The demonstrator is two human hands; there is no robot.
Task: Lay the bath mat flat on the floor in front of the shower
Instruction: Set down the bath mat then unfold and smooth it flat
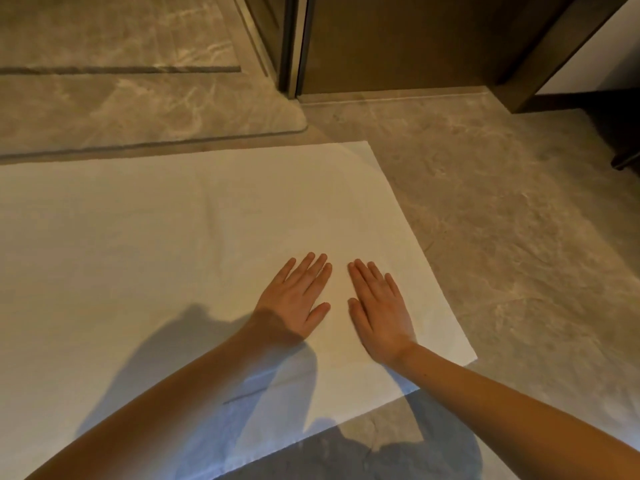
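Observation:
A white bath mat [173,237] lies spread flat on the grey marble floor, its far edge running along the raised shower threshold [145,142]. Its left part runs out of view. Both my hands rest palm down on the mat's right half, side by side and not touching each other. My left hand [298,292] has its fingers straight and slightly spread. My right hand [379,310] lies the same way, close to the mat's right edge. Neither hand grips the fabric. Shadows of my arms and head fall on the mat's near part.
The shower floor [104,39] of the same marble lies beyond the threshold. A dark metal door frame post [292,46] and a brown wall panel [398,39] stand at the back. Bare floor [519,220] extends to the mat's right; a dark furniture base [623,140] sits far right.

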